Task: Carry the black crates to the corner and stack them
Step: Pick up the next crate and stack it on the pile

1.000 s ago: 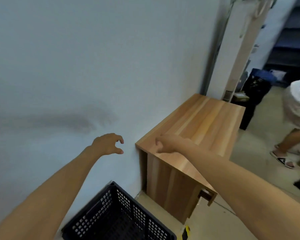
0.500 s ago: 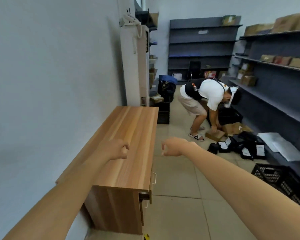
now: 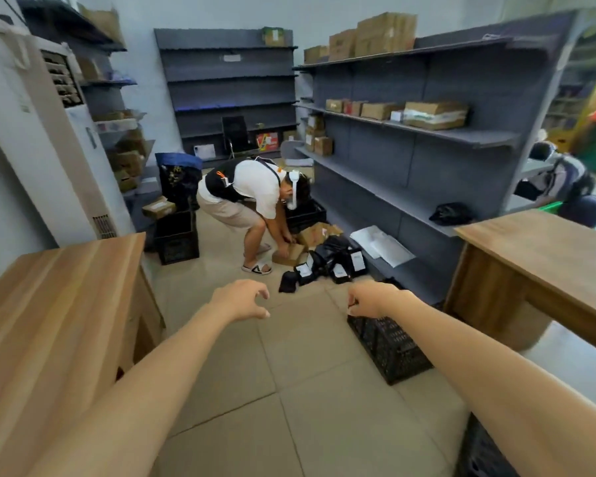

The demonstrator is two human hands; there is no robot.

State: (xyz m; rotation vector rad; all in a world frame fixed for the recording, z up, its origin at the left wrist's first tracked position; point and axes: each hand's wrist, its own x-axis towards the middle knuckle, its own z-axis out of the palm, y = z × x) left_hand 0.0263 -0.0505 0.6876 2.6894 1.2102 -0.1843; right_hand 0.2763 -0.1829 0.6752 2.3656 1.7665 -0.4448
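**Head view: both hands empty, a black crate on the floor by the shelving**

Head camera looks down a storeroom aisle. The black crate [image 3: 389, 349] sits on the tiled floor [image 3: 289, 390] at the foot of the grey shelving [image 3: 410, 160], its long axis running away from the camera along the shelving's base and slightly toward the aisle. Its far end is hidden behind the right forearm. The corner of a second crate [image 3: 479, 452] shows at the bottom right edge, too cropped to tell which way it lies.

The right hand [image 3: 369, 299] hangs above the near corner of the black crate, fingers loosely curled and holding nothing; whether it touches the rim cannot be told. The left hand [image 3: 243, 299] is out over the bare floor, well apart from the shelving, thumb and fingers curved with a gap between them, also holding nothing.

Further along the shelving, black bags [image 3: 327, 263] and cardboard boxes [image 3: 289, 254] lie in a heap on the floor, and a person [image 3: 245, 194] bends over them, blocking the aisle. Opposite the shelving stands a wooden cabinet [image 3: 59, 304]; a wooden table [image 3: 544, 263] stands at the shelving's near end. Stacked dark crates [image 3: 178, 232] stand beyond the cabinet, across the aisle from the shelving.
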